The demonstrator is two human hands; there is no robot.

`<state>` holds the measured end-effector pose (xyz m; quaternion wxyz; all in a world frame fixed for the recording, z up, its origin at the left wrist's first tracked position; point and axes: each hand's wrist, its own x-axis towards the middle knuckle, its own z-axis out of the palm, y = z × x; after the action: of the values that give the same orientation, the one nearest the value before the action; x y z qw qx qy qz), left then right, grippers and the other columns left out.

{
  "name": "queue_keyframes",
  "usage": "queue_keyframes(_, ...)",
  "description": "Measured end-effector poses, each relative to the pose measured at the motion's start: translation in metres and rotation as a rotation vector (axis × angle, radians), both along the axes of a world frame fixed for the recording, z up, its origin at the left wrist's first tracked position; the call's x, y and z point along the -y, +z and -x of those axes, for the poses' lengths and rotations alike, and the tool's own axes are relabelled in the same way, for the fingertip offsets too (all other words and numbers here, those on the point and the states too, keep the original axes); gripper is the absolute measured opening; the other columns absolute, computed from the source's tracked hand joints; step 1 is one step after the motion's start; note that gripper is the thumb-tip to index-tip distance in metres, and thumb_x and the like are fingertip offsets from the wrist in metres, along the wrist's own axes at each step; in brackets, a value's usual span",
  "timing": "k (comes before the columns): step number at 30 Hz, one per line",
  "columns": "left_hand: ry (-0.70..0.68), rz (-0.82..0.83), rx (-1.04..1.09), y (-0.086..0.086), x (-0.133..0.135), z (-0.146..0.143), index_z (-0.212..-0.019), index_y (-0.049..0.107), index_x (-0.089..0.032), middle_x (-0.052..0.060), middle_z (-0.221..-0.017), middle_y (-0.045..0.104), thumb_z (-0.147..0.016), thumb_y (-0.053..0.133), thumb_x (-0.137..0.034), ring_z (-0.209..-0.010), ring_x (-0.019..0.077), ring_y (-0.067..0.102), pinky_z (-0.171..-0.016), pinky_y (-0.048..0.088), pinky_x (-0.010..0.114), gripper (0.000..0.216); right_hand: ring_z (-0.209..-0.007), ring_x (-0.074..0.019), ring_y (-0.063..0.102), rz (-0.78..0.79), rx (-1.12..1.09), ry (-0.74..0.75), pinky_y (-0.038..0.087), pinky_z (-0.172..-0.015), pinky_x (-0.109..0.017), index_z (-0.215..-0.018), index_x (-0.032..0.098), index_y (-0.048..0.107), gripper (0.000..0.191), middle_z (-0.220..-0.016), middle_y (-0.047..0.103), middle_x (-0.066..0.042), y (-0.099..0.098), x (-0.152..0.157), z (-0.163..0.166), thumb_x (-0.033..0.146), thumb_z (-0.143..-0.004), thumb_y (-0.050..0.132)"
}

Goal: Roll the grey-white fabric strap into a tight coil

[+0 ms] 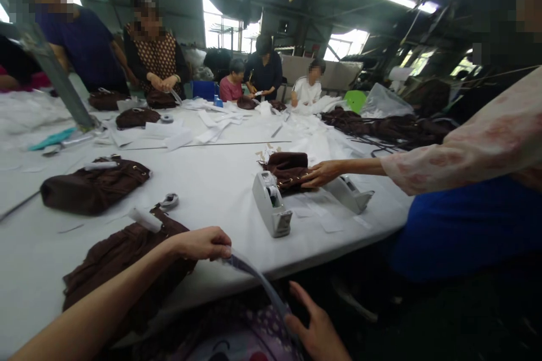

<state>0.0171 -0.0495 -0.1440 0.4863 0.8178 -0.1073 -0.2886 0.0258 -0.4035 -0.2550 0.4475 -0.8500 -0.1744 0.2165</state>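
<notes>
My left hand rests at the table's front edge beside a folded brown garment and pinches the upper end of a clear plastic strip. The strip runs down off the table toward my lap. My right hand is low, below the table edge, fingers spread around the strip's lower end. A grey tape dispenser stands on the white table just beyond my left hand.
A co-worker's hand on the right touches another brown garment, next to a second tape dispenser. More brown garments lie to the left. A tape roll sits nearby. Several people work at the far side.
</notes>
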Motion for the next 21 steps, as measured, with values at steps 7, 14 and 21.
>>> queue_keyframes(7, 0.059, 0.038, -0.036, 0.03, -0.015, 0.023, -0.067, 0.054, -0.016, -0.005, -0.054, 0.045, -0.079, 0.056, -0.051, -0.05, 0.0092, 0.039, -0.049, 0.031, 0.022, 0.037, -0.087, -0.0217, 0.061, -0.186, 0.114, 0.13, 0.046, -0.081, -0.032, -0.097, 0.023, 0.067, 0.03, -0.093, 0.065, -0.005, 0.032, -0.085, 0.015, 0.043, -0.088, 0.046)
queue_keyframes(14, 0.044, 0.04, -0.17, 0.01, -0.025, 0.02, -0.07, 0.059, -0.017, -0.003, -0.054, 0.054, -0.07, 0.063, -0.061, -0.046, 0.0101, 0.045, -0.044, 0.035, 0.022, 0.044, -0.067, -0.0149, 0.053, -0.119, -0.073, 0.305, 0.041, -0.064, -0.024, -0.103, 0.021, 0.064, 0.028, -0.071, 0.061, 0.002, 0.061, -0.047, -0.019, 0.035, -0.079, 0.06)
queue_keyframes(21, 0.008, 0.02, -0.104, 0.011, -0.017, 0.015, -0.093, 0.068, -0.017, 0.006, -0.085, 0.069, -0.075, 0.041, -0.074, -0.083, 0.0198, 0.061, -0.081, 0.046, 0.031, 0.065, -0.069, -0.0162, 0.054, -0.087, -0.132, 0.364, 0.041, -0.064, -0.026, -0.072, 0.015, 0.067, 0.032, -0.069, 0.062, -0.001, 0.052, -0.034, -0.023, 0.045, -0.079, 0.058)
